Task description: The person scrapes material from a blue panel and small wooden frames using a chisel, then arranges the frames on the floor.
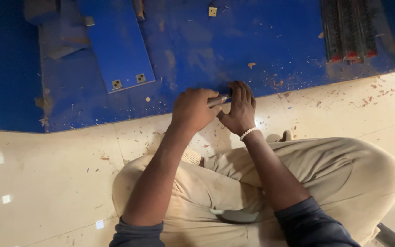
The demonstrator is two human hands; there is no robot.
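Both hands met at the edge of the blue board (216, 50) on the floor (46, 174). Left hand (193, 110) was clenched around a metal tool (217, 100); right hand (241, 107) lay flat, fingers pressing the board beside the tip. Judgement: keep the tool square, press steadily, brace firmly. Wood chips (275, 83) lay nearby.
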